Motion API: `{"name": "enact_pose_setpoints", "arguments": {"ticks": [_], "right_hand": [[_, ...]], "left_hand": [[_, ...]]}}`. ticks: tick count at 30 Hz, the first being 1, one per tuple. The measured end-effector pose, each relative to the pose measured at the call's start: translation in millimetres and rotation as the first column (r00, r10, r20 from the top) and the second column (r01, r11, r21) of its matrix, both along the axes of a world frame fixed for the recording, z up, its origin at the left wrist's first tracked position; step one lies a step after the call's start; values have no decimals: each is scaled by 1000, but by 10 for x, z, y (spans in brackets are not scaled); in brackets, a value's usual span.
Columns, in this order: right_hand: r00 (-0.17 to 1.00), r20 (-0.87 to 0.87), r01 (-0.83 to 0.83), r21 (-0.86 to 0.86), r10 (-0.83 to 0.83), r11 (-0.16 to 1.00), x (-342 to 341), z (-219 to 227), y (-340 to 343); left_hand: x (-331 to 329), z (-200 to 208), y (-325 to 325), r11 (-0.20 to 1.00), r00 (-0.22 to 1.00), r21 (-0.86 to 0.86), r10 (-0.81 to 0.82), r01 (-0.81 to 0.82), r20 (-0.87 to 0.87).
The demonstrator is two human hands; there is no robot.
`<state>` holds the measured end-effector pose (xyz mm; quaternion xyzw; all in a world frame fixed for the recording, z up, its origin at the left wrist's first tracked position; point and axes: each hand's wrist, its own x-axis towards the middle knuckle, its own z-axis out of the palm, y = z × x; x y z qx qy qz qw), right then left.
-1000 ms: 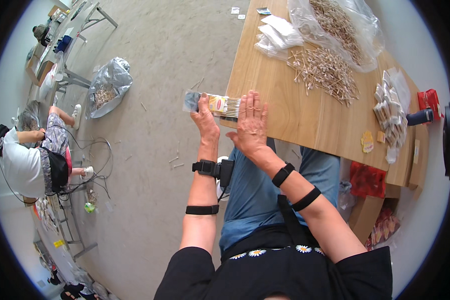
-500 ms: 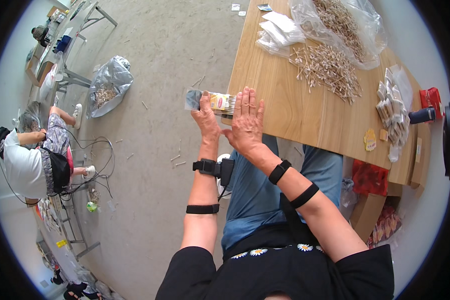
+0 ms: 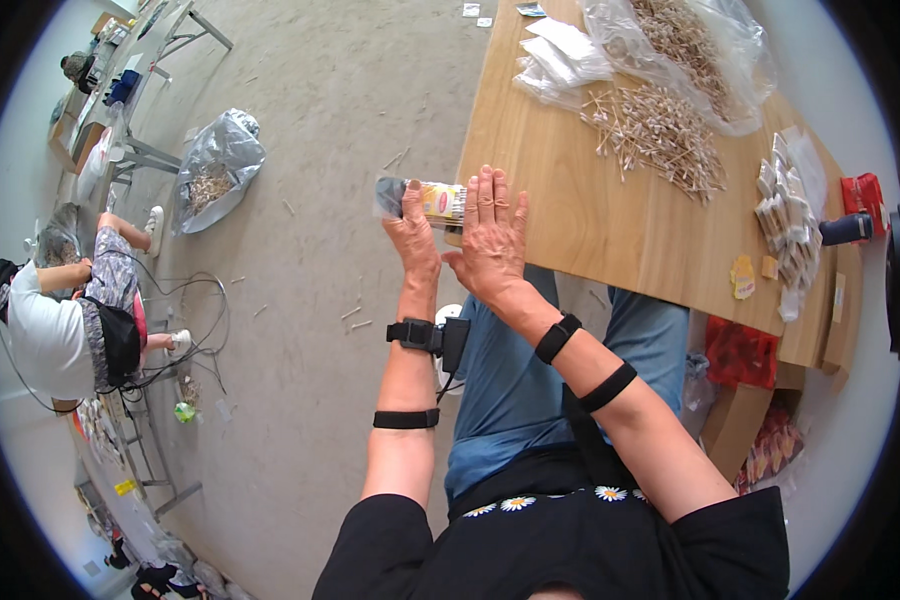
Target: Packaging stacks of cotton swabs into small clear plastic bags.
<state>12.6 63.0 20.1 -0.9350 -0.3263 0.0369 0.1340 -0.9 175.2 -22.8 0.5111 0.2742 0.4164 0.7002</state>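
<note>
At the left edge of the wooden table [image 3: 590,220], my left hand [image 3: 410,238] grips a small clear plastic bag of cotton swabs [image 3: 440,202] with a yellow and white label card. Its thumb lies over the dark, see-through end of the bag. Flat and with fingers stretched out, my right hand [image 3: 492,240] rests against the bag's other end, partly hiding the swab tips. A heap of loose cotton swabs [image 3: 660,140] lies farther back on the table, next to a large open plastic bag [image 3: 745,70] full of more swabs.
Flat clear bags [image 3: 565,55] lie at the table's far left. Filled swab packets [image 3: 790,230] are piled at the right, near a dark bottle [image 3: 845,230] and yellow label cards [image 3: 742,278]. Another person [image 3: 55,320] sits at the left by a silver sack [image 3: 215,175].
My right hand has moved slightly left and forward along the packet, and fewer bare swab ends show beside the label. My left hand keeps its grip on the packet.
</note>
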Motion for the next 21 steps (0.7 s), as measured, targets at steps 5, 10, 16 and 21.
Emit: {"name": "enact_pose_setpoints", "arguments": {"ticks": [5, 10, 16, 21], "right_hand": [[1000, -26, -10, 19, 11, 1000, -10, 41, -8], [1000, -14, -12, 69, 13, 998, 30, -26, -121], [1000, 24, 9, 6, -9, 1000, 9, -10, -79], [999, 38, 15, -62, -13, 998, 11, -6, -46]], "left_hand": [[-56, 31, 12, 992, 999, -125, -31, 35, 28], [-261, 43, 270, 931, 989, -353, -130, 96, -72], [-133, -10, 290, 928, 994, -356, -100, 111, 48], [-103, -37, 259, 935, 987, -325, -110, 143, 119]]}}
